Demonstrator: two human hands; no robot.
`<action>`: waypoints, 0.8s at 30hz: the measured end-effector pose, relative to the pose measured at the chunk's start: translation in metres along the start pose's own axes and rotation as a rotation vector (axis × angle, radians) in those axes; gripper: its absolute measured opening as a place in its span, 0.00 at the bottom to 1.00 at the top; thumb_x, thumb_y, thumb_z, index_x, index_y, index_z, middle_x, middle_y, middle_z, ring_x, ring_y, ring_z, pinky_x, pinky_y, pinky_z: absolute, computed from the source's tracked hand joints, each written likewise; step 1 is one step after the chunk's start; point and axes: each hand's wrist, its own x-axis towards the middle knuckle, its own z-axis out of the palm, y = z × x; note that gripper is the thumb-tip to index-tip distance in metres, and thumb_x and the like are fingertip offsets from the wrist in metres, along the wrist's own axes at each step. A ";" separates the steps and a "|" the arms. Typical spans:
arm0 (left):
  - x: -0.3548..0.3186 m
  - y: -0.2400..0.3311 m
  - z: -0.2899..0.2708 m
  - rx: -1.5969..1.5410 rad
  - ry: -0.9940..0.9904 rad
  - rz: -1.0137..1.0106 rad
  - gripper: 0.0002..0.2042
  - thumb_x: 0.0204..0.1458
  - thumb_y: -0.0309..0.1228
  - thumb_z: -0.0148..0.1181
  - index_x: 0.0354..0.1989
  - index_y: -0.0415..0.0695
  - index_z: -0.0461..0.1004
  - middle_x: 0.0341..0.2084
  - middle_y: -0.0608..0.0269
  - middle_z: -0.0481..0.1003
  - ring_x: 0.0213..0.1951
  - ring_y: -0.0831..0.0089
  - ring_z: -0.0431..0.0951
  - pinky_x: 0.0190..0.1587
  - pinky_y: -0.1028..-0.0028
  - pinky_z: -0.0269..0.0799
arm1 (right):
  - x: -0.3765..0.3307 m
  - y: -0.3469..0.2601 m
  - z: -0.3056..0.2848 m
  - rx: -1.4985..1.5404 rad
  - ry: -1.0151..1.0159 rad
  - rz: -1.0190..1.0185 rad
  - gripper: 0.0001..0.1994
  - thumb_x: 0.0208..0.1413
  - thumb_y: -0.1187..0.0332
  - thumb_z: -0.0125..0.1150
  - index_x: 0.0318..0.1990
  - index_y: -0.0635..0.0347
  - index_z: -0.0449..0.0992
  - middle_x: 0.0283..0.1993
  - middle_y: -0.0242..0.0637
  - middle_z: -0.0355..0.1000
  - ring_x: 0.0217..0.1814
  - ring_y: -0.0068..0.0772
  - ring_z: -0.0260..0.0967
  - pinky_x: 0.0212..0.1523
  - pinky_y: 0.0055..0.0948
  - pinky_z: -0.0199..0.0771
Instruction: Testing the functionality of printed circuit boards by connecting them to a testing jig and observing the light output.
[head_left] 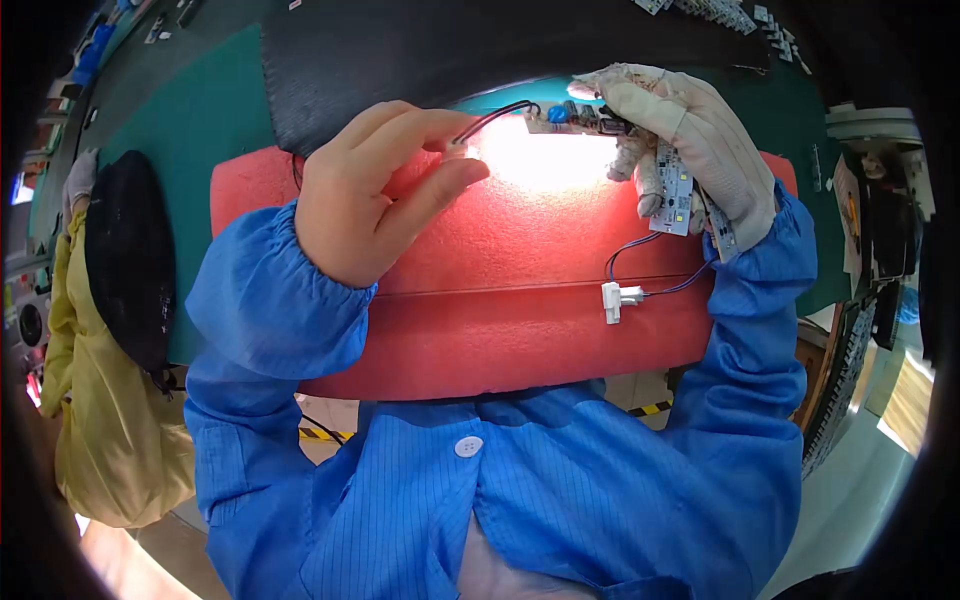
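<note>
My left hand (375,190), bare, pinches a small pale connector (455,151) between thumb and forefinger. From it a dark pair of wires (495,115) arches over to a narrow circuit board (575,118) with a blue round component. My right hand (700,140), in a worn whitish glove, is closed around that board's right end. The same hand also holds a white LED board (672,200), with another strip (720,232) under the palm. Thin wires hang from these to a white plug connector (618,300). Bright light glares below the narrow board.
A red foam pad (500,345) lies under both hands on a green mat (225,90). Black sheeting (370,50) covers the far side. Several boards (715,12) lie at the far right. At left, a co-worker's yellow sleeve (75,320) shows beside a black rounded object (130,265).
</note>
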 end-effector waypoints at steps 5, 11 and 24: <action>-0.001 0.006 -0.009 -0.042 0.042 0.030 0.09 0.47 0.24 0.61 0.38 0.38 0.75 0.29 0.56 0.74 0.31 0.66 0.76 0.34 0.75 0.71 | 0.002 -0.002 0.005 -0.016 0.093 0.035 0.20 0.56 0.57 0.51 0.48 0.66 0.71 0.17 0.37 0.71 0.09 0.18 0.64 0.09 0.14 0.65; 0.002 0.002 -0.014 -0.066 0.055 0.096 0.09 0.46 0.22 0.60 0.37 0.37 0.75 0.29 0.56 0.74 0.31 0.68 0.76 0.34 0.77 0.71 | 0.002 -0.010 0.011 -0.031 0.147 0.051 0.21 0.56 0.55 0.52 0.46 0.66 0.71 0.18 0.38 0.71 0.09 0.18 0.65 0.10 0.14 0.67; 0.003 0.010 -0.014 -0.009 0.005 0.006 0.08 0.44 0.28 0.64 0.32 0.41 0.76 0.21 0.60 0.71 0.23 0.72 0.73 0.27 0.75 0.69 | 0.000 -0.022 0.004 0.176 -0.010 0.042 0.22 0.56 0.53 0.51 0.45 0.66 0.69 0.29 0.44 0.72 0.14 0.23 0.67 0.11 0.17 0.64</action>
